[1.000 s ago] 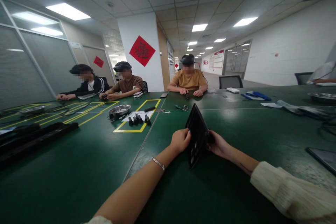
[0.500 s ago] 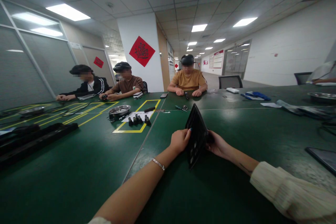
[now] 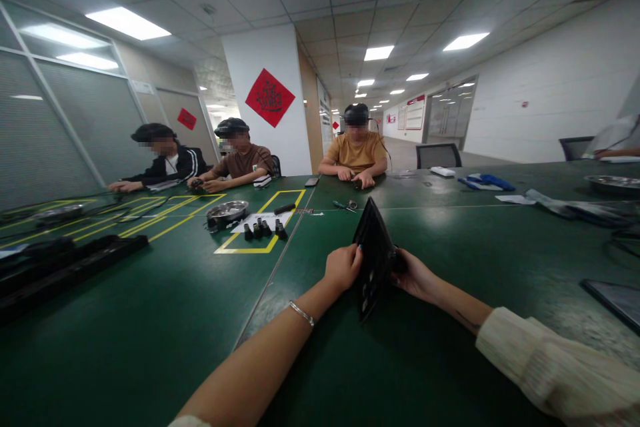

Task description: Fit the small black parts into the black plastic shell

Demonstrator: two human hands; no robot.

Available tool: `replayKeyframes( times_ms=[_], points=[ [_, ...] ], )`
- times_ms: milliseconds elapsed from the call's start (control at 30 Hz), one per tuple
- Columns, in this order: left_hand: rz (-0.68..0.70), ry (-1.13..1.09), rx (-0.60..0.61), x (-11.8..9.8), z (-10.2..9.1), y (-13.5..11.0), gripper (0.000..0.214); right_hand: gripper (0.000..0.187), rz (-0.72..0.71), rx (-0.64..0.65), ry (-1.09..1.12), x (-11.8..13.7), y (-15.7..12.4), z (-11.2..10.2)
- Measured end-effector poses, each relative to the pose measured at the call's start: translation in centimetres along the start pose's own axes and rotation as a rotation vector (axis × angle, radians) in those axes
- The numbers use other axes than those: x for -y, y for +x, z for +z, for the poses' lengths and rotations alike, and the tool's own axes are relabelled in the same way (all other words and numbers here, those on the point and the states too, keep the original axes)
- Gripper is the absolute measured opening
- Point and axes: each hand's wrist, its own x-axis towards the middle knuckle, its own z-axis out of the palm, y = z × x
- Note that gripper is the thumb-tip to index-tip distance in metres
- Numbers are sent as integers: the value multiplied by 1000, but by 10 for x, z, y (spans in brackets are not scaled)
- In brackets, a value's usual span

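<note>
I hold a flat black tray (image 3: 373,253) up on its edge over the green table (image 3: 150,320), tilted away from me. My left hand (image 3: 342,268) grips its left side, with a thin bracelet on the wrist. My right hand (image 3: 415,273) grips the right side, partly hidden behind the tray. Small openings show in the tray's lower face.
A metal bowl (image 3: 227,211), white paper and several small black parts (image 3: 264,230) lie inside a yellow taped box at left. Long black trays (image 3: 65,263) sit at far left. Three people sit across the table. A dark tablet (image 3: 613,300) lies at right.
My hands and the tray have barely moved. The person in the yellow shirt opposite has brought both hands together over a small item.
</note>
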Motion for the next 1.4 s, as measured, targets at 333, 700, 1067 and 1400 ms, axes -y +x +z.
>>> replayKeyframes(
  times_ms=[333, 700, 1067, 1400],
  points=[
    [20, 73, 56, 2, -2, 0, 51, 23, 26, 30, -43, -1, 1, -4],
    [-61, 46, 45, -1, -2, -1, 51, 26, 66, 50, -45, 4, -4, -2],
    [148, -113, -40, 6, 4, 2, 42, 27, 39, 60, -62, 2, -2, -2],
    [76, -102, -71, 6, 6, 4, 42, 29, 6, 71, -128, 3, -6, 3]
  ],
)
